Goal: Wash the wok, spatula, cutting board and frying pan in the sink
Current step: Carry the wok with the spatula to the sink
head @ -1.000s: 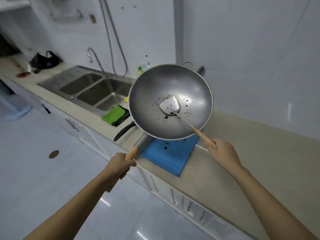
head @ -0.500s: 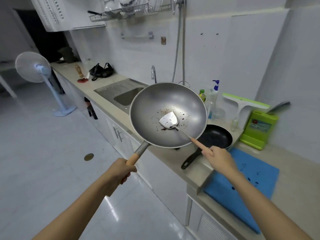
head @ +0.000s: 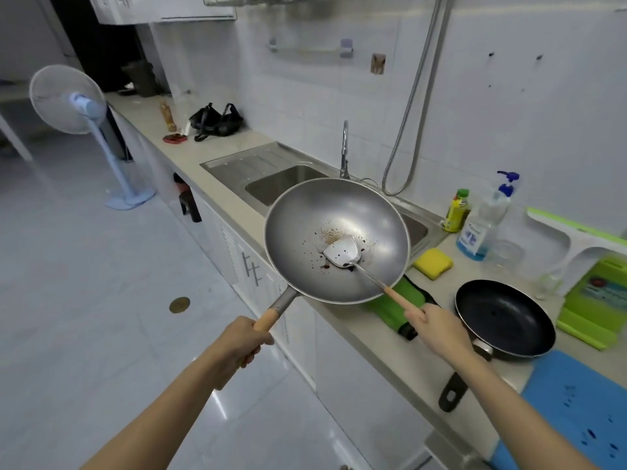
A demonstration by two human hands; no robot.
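Note:
My left hand (head: 237,344) grips the wooden handle of a steel wok (head: 312,212), held in the air over the counter edge in front of the sink (head: 271,184). Dark crumbs and stains speckle its bowl. My right hand (head: 437,329) holds the wooden handle of a metal spatula (head: 342,252), whose blade rests inside the wok. A black frying pan (head: 505,320) sits on the counter to the right, its handle sticking over the edge. A blue cutting board (head: 573,405) with dark spots lies at the lower right.
A yellow sponge (head: 433,263) and a green cloth (head: 400,308) lie right of the sink. Soap bottles (head: 481,222), a glass and a green squeegee stand by the wall. The tap (head: 344,150) rises behind the sink. A fan (head: 73,103) stands on the floor at left.
The view has swung left and nearer to the sink. The wok and spatula, still held in both hands, now hang just before the sink; the pan and blue board have slid to the right.

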